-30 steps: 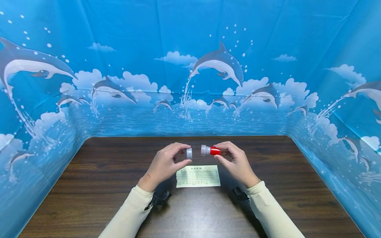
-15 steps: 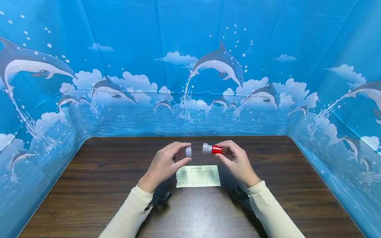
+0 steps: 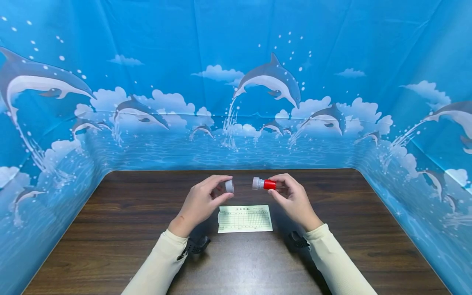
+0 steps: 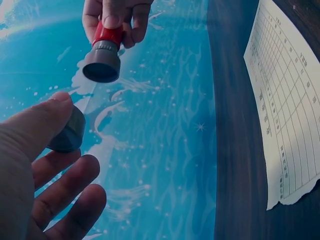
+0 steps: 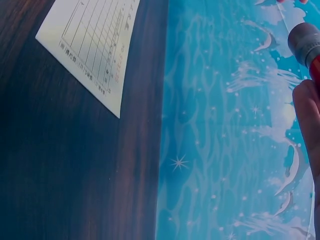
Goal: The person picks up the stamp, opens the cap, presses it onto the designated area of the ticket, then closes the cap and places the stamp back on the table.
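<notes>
A blue backdrop [image 3: 166, 153] is bordering a dark wood-grain table [image 3: 118, 229] on three sides. Its printed dolphins [image 3: 274, 74] are leaping among white clouds [image 3: 171, 102].

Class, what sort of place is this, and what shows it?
Probably a staged indoor tabletop workspace: a dolphin-printed backdrop lines the back and sides of a wood-grain table bearing a printed paper form.

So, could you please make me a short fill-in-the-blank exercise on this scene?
The left hand pinches a cap coloured ____.
The right hand grips a cylinder by its ____-coloured end.
Of the cap and the paper form, only the ____ lies on the table.
The leaping animals on the backdrop are ____.

Missing words: grey; red; paper form; dolphins.
</notes>
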`<state>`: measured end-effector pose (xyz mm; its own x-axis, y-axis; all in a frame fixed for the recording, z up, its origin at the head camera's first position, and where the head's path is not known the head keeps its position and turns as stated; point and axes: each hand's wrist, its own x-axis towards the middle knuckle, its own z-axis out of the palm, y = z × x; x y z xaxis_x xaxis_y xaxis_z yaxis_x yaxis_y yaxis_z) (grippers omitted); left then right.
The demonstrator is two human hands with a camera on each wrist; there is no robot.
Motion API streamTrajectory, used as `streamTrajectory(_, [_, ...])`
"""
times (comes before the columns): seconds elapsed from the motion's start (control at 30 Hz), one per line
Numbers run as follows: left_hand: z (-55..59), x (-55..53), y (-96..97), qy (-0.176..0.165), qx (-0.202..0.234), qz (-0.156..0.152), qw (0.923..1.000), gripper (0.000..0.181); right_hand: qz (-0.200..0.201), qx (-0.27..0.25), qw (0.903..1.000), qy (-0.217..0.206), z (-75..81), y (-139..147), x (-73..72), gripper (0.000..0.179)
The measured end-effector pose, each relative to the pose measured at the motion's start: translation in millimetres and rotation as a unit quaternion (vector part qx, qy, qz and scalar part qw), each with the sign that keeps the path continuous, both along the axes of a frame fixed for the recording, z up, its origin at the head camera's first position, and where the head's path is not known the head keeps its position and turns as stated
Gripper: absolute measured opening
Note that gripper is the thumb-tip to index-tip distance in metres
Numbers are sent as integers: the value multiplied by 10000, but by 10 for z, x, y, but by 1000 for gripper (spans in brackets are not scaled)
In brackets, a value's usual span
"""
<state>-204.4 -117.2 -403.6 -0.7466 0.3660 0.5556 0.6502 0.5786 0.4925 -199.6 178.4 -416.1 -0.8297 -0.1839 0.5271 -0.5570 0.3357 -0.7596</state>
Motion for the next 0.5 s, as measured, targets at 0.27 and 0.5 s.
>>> streamTrajectory(0.27, [-28, -64, -111, -335, -62, 418, 9985, 47, -163, 16, 9997, -159, -68, 80, -60, 39])
streamTrajectory(0.5, [-113, -164, -237, -538, -8, 881, 9947, 46, -403, 296, 9985, -206, -101, 126, -89, 38])
